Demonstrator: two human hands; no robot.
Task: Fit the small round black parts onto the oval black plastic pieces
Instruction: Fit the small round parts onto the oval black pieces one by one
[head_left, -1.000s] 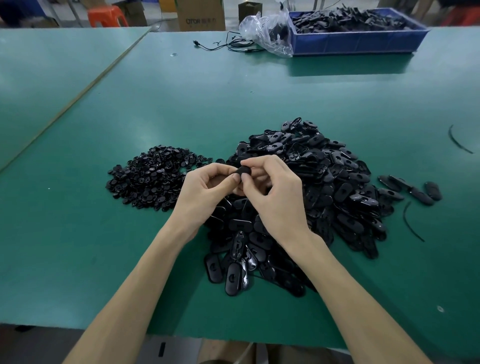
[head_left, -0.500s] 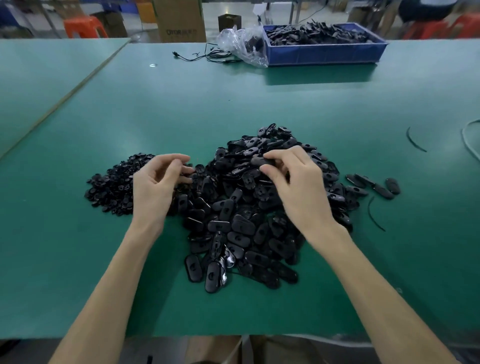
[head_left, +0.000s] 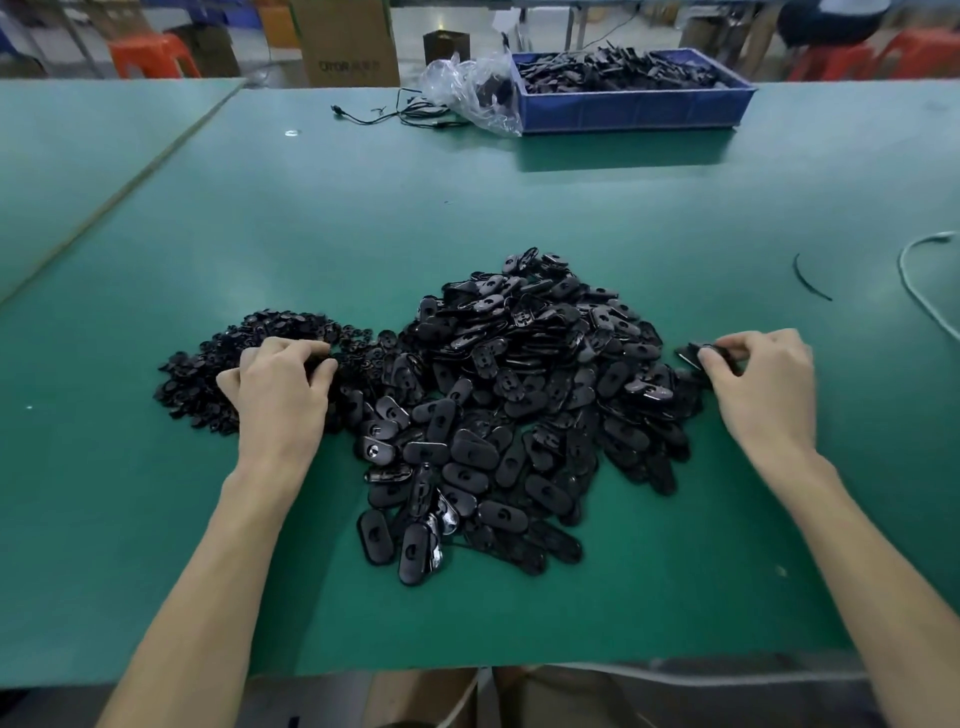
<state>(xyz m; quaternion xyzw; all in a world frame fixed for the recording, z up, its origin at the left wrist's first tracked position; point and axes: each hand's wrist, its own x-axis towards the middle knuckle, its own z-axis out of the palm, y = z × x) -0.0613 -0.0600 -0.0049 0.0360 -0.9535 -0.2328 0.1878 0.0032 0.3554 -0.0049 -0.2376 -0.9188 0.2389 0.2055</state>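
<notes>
Green desk | oval black pieces lay heaped mid-desk, small round parts piled just left | left grip curled into the round pile, hold could not be told | right grip pinched one oval piece at the heap's right edge

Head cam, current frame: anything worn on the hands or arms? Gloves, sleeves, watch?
Nothing worn. The left hand and right hand are bare: no gloves or rings. The left forearm and right forearm are bare to the frame's edge: no sleeve, watch or wrist strap shows.
</notes>
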